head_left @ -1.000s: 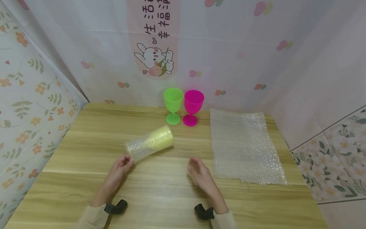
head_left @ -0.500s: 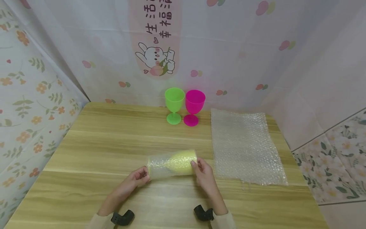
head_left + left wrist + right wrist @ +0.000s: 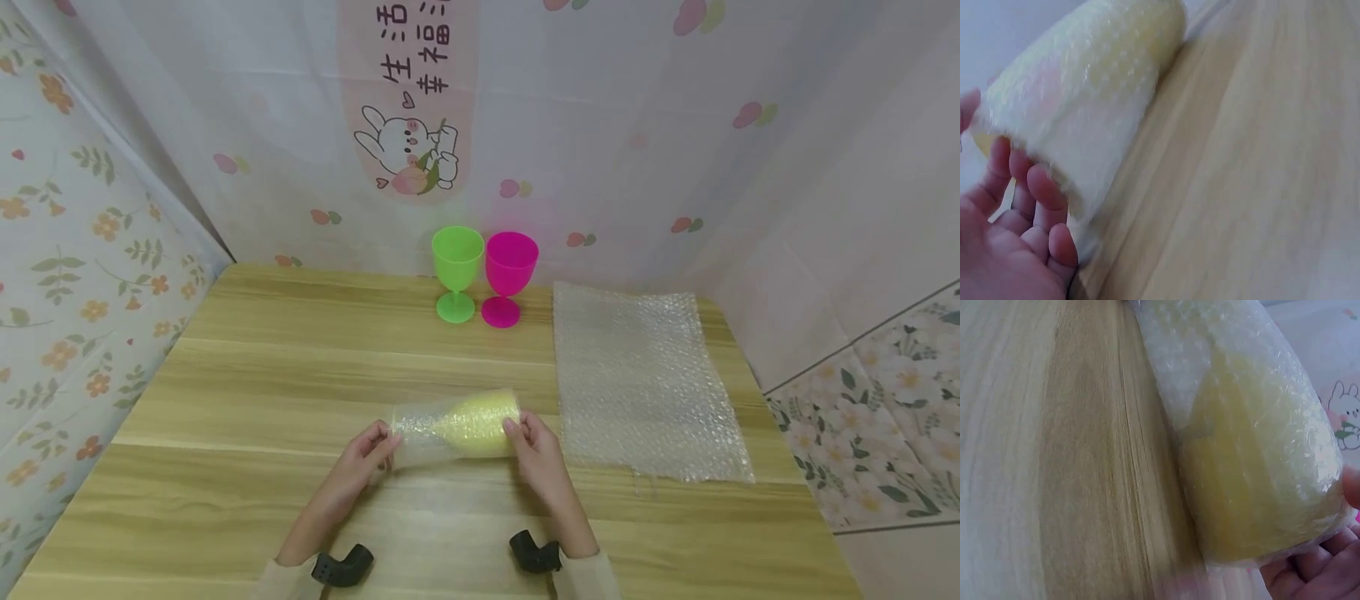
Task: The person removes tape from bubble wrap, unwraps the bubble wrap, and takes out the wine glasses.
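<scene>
The bubble-wrapped goblet (image 3: 483, 423) is gripped at its ends by left hand (image 3: 366, 457) and right hand (image 3: 540, 450). Wrapping is judged nearly done; even, gentle support is needed next.

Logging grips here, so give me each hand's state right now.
Left hand: holding one end of the bubble-wrapped yellow cup.
Right hand: holding the other end of the same cup.

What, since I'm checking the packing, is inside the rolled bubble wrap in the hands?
A yellow goblet shows through the bubble wrap; the layers blur its outline, and its interior is hidden.
</scene>
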Action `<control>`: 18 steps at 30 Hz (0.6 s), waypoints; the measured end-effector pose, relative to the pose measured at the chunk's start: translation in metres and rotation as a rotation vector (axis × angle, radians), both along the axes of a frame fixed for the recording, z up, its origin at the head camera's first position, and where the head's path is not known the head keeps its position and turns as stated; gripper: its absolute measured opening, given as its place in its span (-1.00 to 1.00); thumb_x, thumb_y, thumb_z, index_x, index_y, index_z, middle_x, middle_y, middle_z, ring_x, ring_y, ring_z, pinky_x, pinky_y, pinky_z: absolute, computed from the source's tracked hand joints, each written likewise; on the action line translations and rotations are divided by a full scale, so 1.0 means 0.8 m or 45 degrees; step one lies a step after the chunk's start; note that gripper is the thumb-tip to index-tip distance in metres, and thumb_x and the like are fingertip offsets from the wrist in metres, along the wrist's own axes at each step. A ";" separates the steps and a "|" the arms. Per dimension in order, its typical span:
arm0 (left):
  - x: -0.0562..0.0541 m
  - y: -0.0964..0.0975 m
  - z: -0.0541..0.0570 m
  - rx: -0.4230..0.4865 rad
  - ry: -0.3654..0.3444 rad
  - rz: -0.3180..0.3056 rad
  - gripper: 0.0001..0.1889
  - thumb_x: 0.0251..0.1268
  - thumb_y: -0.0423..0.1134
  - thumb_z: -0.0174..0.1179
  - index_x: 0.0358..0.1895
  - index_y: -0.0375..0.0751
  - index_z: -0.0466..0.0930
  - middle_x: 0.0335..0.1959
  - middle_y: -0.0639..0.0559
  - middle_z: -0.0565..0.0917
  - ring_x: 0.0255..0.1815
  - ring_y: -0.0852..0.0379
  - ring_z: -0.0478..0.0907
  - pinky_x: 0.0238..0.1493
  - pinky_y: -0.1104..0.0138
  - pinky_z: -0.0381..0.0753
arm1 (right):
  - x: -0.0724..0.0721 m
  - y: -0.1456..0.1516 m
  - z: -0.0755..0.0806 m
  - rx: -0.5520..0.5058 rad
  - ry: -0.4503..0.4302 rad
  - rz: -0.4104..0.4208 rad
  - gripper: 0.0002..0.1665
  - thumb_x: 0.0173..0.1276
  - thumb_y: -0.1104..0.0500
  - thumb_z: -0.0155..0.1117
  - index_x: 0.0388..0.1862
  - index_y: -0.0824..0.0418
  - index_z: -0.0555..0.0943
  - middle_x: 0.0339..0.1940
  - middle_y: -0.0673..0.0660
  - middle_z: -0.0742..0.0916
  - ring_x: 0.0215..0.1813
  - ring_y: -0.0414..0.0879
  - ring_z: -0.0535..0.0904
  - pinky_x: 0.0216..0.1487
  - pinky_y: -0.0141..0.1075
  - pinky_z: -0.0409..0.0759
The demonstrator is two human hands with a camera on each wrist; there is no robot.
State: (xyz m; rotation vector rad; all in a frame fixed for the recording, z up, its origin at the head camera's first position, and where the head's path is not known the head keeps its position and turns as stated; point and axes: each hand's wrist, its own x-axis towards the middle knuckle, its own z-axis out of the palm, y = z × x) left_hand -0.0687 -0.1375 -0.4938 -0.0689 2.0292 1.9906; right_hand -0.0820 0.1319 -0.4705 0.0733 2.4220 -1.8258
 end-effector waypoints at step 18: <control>0.004 0.005 0.005 0.240 0.086 -0.002 -0.75 0.39 -0.21 -0.01 -0.51 -0.11 0.36 -0.67 0.19 0.41 -0.57 0.26 0.41 -0.36 0.42 0.47 | 0.002 0.006 -0.004 -0.090 -0.043 0.263 -0.32 0.36 0.06 0.15 0.37 0.27 0.23 0.32 0.26 0.43 0.39 0.16 0.26 0.36 0.06 0.22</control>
